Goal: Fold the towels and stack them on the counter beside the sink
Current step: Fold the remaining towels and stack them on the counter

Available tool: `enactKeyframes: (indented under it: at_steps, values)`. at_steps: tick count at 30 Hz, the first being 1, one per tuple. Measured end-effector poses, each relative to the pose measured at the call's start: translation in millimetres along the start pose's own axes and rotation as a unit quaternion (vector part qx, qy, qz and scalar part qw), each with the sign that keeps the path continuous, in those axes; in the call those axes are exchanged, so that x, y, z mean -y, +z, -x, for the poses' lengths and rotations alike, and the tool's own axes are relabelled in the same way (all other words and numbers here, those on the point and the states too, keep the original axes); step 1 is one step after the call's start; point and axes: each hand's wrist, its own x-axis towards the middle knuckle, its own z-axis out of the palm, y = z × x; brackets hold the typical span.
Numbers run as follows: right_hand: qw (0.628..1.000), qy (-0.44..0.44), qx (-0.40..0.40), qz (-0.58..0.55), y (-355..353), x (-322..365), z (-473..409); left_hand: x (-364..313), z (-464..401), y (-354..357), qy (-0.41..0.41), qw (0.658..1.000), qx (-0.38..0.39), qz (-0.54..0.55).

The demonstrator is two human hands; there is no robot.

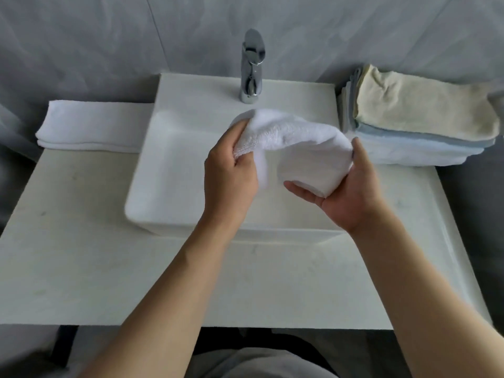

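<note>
One white towel [294, 137] in hand, held above sink basin [169, 170]. One folded white towel [92, 126] on counter [81, 255] left of sink. One stack of folded towels [414, 124] right of sink (cream on top, blue and white layers below; exact count unclear). Left hand [231, 173] grips bunched towel end, fingers curled. Right hand [341, 192] palm-up, cupping other end, thumb over top. One chrome faucet [252, 66] behind, unobstructed.
</note>
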Motion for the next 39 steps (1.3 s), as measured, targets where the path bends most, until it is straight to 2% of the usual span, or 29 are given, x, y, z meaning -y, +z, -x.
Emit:
enactKeyframes:
  at_steps: [5, 9, 13, 17, 19, 23, 26, 28, 30, 31, 32, 34, 36, 39]
  values:
    - [0.995, -0.054, -0.084, 0.009, -32.9, 34.1, 9.6, -19.4, -13.1, 55.2, 0.061, 0.997, 0.025, -0.025]
    - [0.967, -0.17, -0.146, 0.124, -51.0, 64.3, 10.2, -32.3, -24.1, 96.2, 0.091, 0.996, 0.005, -0.012]
    - [0.876, -0.297, -0.21, 0.316, -80.5, 104.5, 2.5, -44.0, -26.2, 137.6, 0.104, 0.994, -0.01, -0.012]
    - [0.83, -0.357, -0.177, 0.39, -107.3, 146.7, -21.6, -61.3, -36.0, 180.3, 0.131, 0.99, -0.052, -0.021]
    - [0.795, -0.396, -0.162, 0.429, -123.6, 168.9, -36.3, -70.4, -40.7, 206.6, 0.136, 0.989, -0.061, -0.016]
    - [0.687, -0.49, -0.158, 0.513, -156.0, 223.9, -62.7, -91.8, -63.5, 258.0, 0.156, 0.985, -0.071, -0.031]
    - [0.583, -0.573, -0.144, 0.557, -179.3, 270.8, -83.4, -98.9, -89.5, 285.6, 0.261, 0.954, -0.09, -0.113]
    - [0.537, -0.605, -0.137, 0.572, -198.9, 294.3, -99.8, -94.1, -106.4, 300.0, 0.379, 0.896, -0.109, -0.205]
    - [0.522, -0.585, -0.136, 0.606, -224.8, 305.8, -119.0, -76.1, -117.6, 313.0, 0.478, 0.817, -0.105, -0.305]
    - [0.526, -0.545, -0.137, 0.638, -242.9, 306.3, -132.7, -59.9, -119.6, 319.0, 0.49, 0.793, -0.076, -0.355]
    - [0.531, -0.481, -0.139, 0.683, -260.3, 302.4, -144.1, -40.8, -118.7, 324.1, 0.469, 0.784, -0.027, -0.406]
    - [0.544, -0.319, -0.111, 0.768, -290.7, 286.9, -162.6, -3.4, -110.2, 330.4, 0.359, 0.781, 0.079, -0.504]
    - [0.551, -0.215, -0.101, 0.8, -307.8, 271.7, -169.1, 21.2, -100.9, 334.5, 0.275, 0.772, 0.133, -0.558]
    - [0.553, -0.211, -0.138, 0.794, -307.9, 265.0, -172.1, 20.6, -99.4, 340.0, 0.239, 0.775, 0.109, -0.575]
